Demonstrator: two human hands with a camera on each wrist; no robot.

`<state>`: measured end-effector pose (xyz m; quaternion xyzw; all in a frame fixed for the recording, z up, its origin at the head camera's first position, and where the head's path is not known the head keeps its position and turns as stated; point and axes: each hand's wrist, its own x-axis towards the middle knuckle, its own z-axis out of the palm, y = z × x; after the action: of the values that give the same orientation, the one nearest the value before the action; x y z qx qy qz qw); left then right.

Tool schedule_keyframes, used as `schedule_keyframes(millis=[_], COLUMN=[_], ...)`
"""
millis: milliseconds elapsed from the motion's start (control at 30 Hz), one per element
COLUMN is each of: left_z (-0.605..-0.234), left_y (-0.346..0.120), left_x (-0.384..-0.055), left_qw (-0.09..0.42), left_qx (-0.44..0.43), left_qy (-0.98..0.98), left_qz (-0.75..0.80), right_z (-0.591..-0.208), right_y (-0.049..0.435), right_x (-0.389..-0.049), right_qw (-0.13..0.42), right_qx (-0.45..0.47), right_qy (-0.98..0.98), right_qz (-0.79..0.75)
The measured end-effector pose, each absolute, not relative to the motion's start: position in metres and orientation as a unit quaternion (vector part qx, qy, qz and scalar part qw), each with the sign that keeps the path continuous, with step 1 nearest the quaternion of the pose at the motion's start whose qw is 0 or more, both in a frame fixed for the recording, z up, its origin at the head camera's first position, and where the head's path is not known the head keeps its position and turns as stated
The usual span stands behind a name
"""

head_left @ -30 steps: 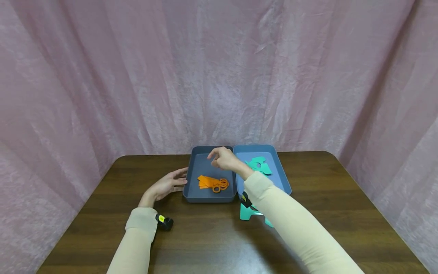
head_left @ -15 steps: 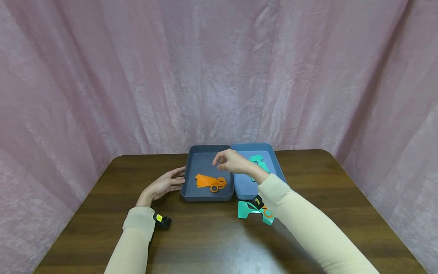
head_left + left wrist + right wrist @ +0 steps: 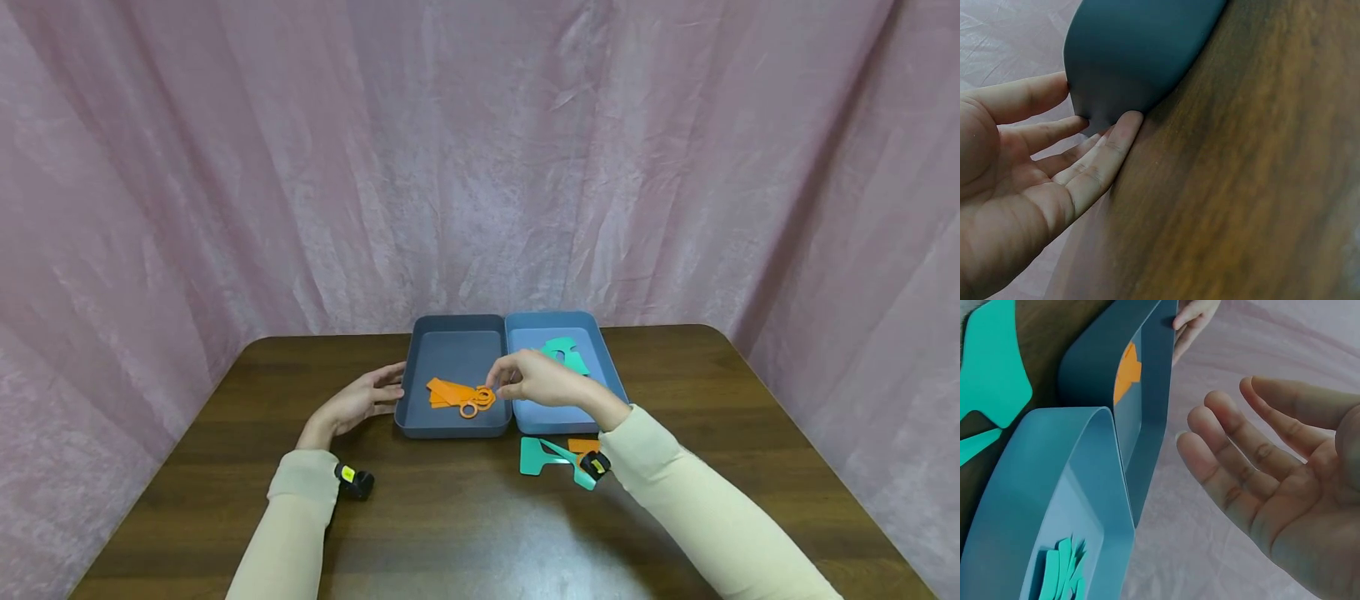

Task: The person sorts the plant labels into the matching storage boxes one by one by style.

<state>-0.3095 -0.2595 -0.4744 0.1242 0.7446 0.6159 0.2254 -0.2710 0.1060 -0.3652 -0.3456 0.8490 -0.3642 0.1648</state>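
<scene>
My left hand (image 3: 358, 407) touches the left wall of a dark grey tray (image 3: 457, 354) with extended fingertips; the left wrist view shows its fingers (image 3: 1092, 167) against the tray's corner. Inside that tray lies a fanned bunch of flat orange pieces with ring-shaped ends (image 3: 452, 393). My right hand (image 3: 547, 381) hovers above the line where the dark tray meets a lighter blue tray (image 3: 558, 425). Its fingers are loosely bent, and the right wrist view shows nothing in it. Flat teal pieces with cutouts (image 3: 574, 360) lie in the blue tray, partly hidden by that hand.
In front of the blue tray, flat teal pieces (image 3: 532, 457) and an orange piece (image 3: 582, 445) lie on the wooden table (image 3: 450, 517), partly behind the right wrist camera (image 3: 596, 465). A pink curtain (image 3: 480, 167) hangs behind the table.
The right hand has moved right and nearer, from over the dark tray to the border between trays. More of the pieces on the table shows now. The left hand stays at the dark tray.
</scene>
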Motion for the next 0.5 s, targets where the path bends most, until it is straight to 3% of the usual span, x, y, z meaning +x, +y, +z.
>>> schedule_keyframes(millis=[500], left_z=[-0.477], left_y=[-0.26], left_x=[-0.311], left_qw=[0.226], left_qx=[0.124], left_qy=[0.743], left_qz=[0.618], right_z=[-0.387], right_y=[0.135], right_x=[-0.239], right_qw=[0.146], right_qx=[-0.348], right_qy=[0.861], right_qz=[-0.341])
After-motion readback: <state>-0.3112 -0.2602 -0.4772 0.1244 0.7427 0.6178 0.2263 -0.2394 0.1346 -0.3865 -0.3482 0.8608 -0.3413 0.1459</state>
